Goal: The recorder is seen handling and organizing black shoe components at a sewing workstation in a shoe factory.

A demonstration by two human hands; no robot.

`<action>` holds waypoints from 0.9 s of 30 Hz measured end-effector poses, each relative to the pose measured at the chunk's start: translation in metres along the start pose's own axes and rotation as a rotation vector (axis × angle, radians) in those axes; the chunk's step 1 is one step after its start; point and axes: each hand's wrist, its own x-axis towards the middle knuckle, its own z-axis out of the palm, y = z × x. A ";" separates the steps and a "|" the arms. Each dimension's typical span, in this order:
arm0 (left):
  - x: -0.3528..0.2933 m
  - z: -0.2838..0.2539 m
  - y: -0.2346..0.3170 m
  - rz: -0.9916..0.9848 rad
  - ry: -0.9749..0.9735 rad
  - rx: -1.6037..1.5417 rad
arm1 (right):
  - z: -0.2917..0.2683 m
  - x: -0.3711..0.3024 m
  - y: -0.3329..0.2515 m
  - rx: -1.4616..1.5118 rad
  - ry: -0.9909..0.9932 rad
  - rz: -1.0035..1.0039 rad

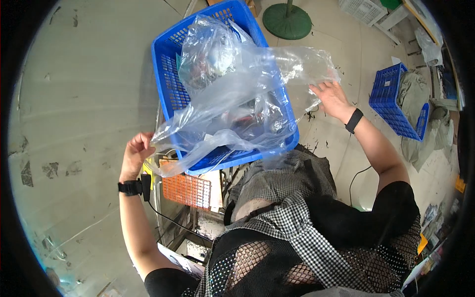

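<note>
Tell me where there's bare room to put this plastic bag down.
The grey surface left of the blue crate is bare, and so is the floor between that crate and the smaller blue crate. The big crate itself is packed with bagged items.

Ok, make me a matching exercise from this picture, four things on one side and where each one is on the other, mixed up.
Things:
1. clear plastic bag
2. big blue basket
3. green round base
4. small blue basket

Places:
a. on the floor at the top
b. stretched between left hand and right hand
c. far right, holding cloth
d. under the bag, in front of the person

Pairs: 1-b, 2-d, 3-a, 4-c
</note>
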 end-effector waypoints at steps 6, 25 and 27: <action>-0.054 -0.002 -0.065 0.100 0.111 0.673 | -0.017 -0.032 -0.034 0.079 -0.036 -0.181; 0.030 -0.005 -0.195 -0.186 0.198 1.336 | 0.042 0.030 -0.028 0.615 -0.286 -0.104; 0.046 -0.006 -0.198 -0.168 0.189 1.267 | 0.042 0.032 -0.046 0.620 -0.233 -0.040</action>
